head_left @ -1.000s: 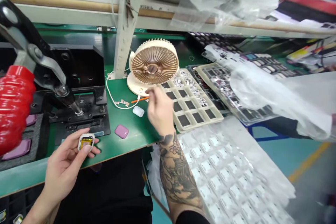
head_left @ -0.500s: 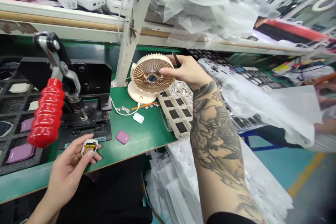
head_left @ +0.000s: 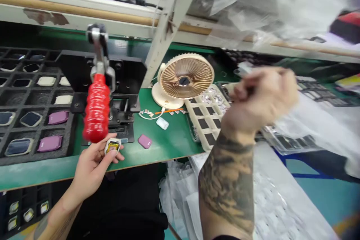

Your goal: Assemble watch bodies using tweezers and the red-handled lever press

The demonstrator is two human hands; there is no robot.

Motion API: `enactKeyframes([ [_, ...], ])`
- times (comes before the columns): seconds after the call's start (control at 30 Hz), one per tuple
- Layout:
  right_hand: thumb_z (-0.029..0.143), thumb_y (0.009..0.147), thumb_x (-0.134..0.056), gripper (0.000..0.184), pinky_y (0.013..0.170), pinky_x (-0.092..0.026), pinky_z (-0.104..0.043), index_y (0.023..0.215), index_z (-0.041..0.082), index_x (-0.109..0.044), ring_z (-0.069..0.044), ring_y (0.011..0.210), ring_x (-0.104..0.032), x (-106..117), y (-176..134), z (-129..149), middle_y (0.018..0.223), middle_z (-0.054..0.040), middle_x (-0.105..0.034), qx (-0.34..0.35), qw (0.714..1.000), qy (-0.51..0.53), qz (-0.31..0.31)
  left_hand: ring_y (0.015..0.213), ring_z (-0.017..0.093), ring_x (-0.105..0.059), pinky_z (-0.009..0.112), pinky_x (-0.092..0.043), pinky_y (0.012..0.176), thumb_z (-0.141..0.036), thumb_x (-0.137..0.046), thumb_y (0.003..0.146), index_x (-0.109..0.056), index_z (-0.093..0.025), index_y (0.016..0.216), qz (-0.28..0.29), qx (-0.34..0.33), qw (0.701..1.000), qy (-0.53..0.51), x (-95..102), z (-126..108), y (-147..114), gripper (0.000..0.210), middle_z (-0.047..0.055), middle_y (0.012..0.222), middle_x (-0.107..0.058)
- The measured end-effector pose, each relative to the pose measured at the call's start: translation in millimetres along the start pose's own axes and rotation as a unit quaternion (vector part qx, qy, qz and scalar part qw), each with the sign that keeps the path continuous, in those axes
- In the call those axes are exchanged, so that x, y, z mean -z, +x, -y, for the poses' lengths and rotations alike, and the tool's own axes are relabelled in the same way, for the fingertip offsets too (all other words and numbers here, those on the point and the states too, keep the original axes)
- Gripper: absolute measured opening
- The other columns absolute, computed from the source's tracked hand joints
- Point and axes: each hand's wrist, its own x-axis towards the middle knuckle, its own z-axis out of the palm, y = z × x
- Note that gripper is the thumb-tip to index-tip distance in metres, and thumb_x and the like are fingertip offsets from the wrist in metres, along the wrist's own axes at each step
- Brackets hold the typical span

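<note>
My left hand pinches a small white casing with rounded corners, its open face showing yellow and black parts. It is held near the table's front edge, just below the red-handled toggle press. My right hand is raised to the right of the cream desk fan, over the parts trays. Motion blurs it; its fingers look curled in, and what they hold is hidden. On the green table between my hands lie a purple cover and a small pale blue-white piece.
A black compartment tray with purple, white and dark pieces stands left of the press. A cream divided tray holds black pads and small parts. An orange stick lies by the fan. Plastic sheets hang below the table edge.
My right hand has moved away from the fan to the right, and the black slim tool seen in it earlier is no longer visible. The view has turned left; my left hand still holds the casing.
</note>
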Motion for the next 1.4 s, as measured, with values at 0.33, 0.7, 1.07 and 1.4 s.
enactKeyframes([
  [0.33, 0.035, 0.115, -0.062, 0.019, 0.059, -0.049, -0.036, 0.109, 0.026, -0.078, -0.018, 0.065, -0.058, -26.7, -180.2, 104.4, 0.080, -0.0010, -0.062, -0.138, 0.950, 0.267, 0.084, 0.081, 0.018, -0.084, 0.026, -0.066, 0.072, -0.035, -0.077, 0.111, -0.068, -0.019, 0.148, -0.011, -0.015, 0.999, -0.043, -4.9, -5.5, 4.2, 0.042, 0.011, 0.113, -0.088],
  [0.7, 0.019, 0.106, -0.072, 0.020, 0.063, -0.067, -0.038, 0.121, 0.027, -0.082, -0.021, 0.075, -0.078, -30.6, -212.0, 123.9, 0.100, -0.0053, -0.080, -0.204, 0.920, 0.298, 0.150, 0.083, 0.017, -0.083, 0.024, -0.066, 0.073, -0.030, -0.076, 0.111, -0.069, -0.018, 0.145, -0.037, -0.037, 0.998, -0.038, -8.6, -8.7, 7.1, 0.038, 0.007, 0.103, -0.085],
  [1.07, 0.013, 0.103, -0.076, 0.022, 0.066, -0.070, -0.035, 0.118, 0.028, -0.082, -0.021, 0.084, -0.082, -43.7, -224.5, 124.6, 0.100, -0.0048, -0.081, -0.233, 0.884, 0.359, 0.188, 0.088, 0.021, -0.086, 0.028, -0.069, 0.076, -0.028, -0.079, 0.108, -0.072, -0.023, 0.152, -0.030, -0.039, 0.998, -0.028, -8.5, 2.5, 4.1, 0.045, 0.008, 0.110, -0.087],
  [1.4, 0.011, 0.102, -0.077, 0.023, 0.087, -0.073, -0.048, 0.119, 0.027, -0.082, -0.026, 0.101, -0.084, -44.2, -230.7, 124.5, 0.108, -0.0066, -0.086, -0.183, 0.921, 0.294, 0.179, 0.086, 0.021, -0.086, 0.027, -0.071, 0.080, -0.023, -0.082, 0.105, -0.075, -0.023, 0.151, -0.033, -0.059, 0.997, -0.020, -7.5, 3.2, 3.2, 0.047, 0.006, 0.102, -0.088],
])
